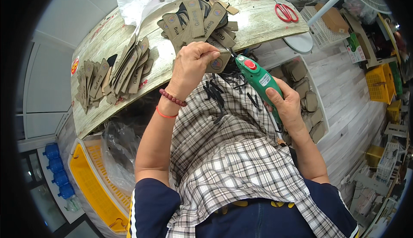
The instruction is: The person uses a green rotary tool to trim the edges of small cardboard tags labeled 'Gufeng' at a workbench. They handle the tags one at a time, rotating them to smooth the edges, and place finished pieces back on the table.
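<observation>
Trimming a tan insole piece with a green handheld power tool.

The left hand (191, 66) pinches a tan insole-shaped piece (216, 61) in closed fingers, just off the tabletop (258, 21) edge. The right hand (287, 105) wraps the green tool (259, 79), its tip touching the piece. Black trimmings (215, 94) lie on a plaid apron (228, 152); piled pieces (195, 18) and red scissors (285, 11) rest on the tabletop.

Bright, even light; sharp centre, fisheye bending, dark vignetted rim.
</observation>
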Demonstrator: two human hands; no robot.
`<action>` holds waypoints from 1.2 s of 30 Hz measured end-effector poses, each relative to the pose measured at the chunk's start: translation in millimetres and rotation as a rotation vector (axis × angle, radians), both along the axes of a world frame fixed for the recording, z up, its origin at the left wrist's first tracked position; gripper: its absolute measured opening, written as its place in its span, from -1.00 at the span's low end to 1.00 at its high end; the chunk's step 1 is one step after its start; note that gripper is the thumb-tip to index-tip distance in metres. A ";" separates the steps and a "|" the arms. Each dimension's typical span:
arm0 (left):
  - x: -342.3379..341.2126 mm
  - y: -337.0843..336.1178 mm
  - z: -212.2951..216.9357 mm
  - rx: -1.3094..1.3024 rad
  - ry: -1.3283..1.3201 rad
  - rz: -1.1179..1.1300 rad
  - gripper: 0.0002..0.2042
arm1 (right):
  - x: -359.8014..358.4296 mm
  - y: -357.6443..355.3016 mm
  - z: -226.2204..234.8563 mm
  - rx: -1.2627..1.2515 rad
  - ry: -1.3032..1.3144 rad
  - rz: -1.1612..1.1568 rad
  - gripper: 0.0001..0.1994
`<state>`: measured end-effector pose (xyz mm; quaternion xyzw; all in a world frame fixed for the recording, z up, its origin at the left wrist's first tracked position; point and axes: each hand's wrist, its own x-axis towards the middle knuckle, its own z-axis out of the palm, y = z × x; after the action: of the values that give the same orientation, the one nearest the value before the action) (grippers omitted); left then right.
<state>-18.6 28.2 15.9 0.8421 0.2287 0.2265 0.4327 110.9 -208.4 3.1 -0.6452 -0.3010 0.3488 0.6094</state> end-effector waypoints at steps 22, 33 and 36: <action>13.5 125.7 -43.9 0.113 0.089 0.804 -0.67 | 0.6 6.2 -17.9 -0.078 0.002 -0.067 -0.56; 37.8 120.1 -19.7 -0.229 -0.906 0.827 -0.95 | 3.2 36.5 -7.6 -0.030 -0.049 -0.082 -0.57; 30.2 79.1 23.4 -0.393 -1.104 0.695 -0.99 | -2.7 51.3 2.7 0.035 -0.089 -0.069 -0.56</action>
<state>11.6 107.3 39.3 0.3866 0.2685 0.7031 0.5330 108.2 -157.1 5.8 -0.6593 -0.3112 0.2931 0.6185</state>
